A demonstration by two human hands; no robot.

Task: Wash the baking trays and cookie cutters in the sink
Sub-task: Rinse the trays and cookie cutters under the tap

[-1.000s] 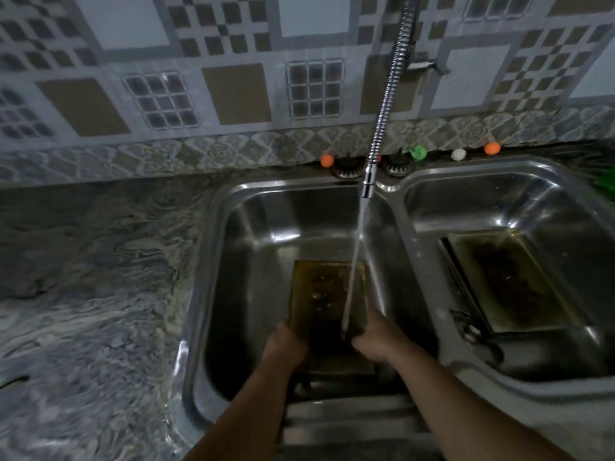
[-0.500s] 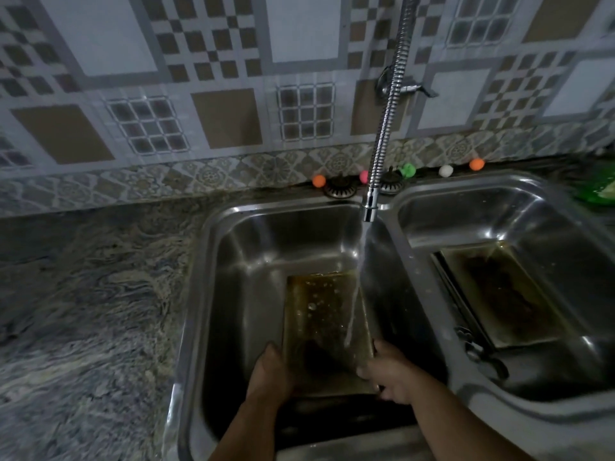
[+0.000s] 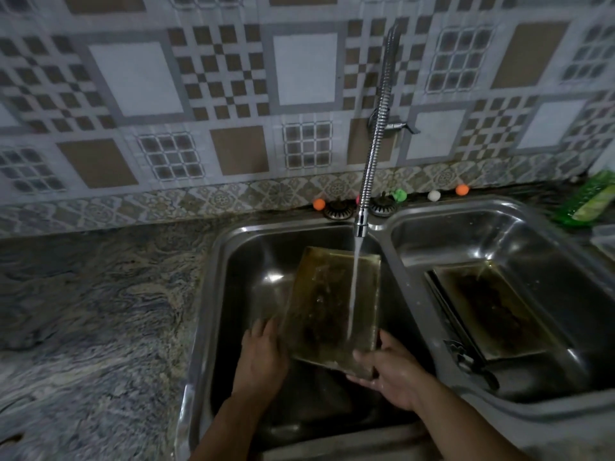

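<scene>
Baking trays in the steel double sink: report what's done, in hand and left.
Done: nothing looks clean yet. In hand: the left hand and right hand hold a greasy brown rectangular baking tray under the running tap stream. Left: a second stained tray lies in the right basin, untouched. No cookie cutters can be made out.

Greasy baking tray (image 3: 327, 304) tilted in the sink's left basin (image 3: 233, 311), water stream (image 3: 353, 287) striking it; left hand (image 3: 263, 357) and right hand (image 3: 396, 374) gripping its near corners; second tray (image 3: 492, 307) lying in the right basin (image 3: 499, 234)
</scene>
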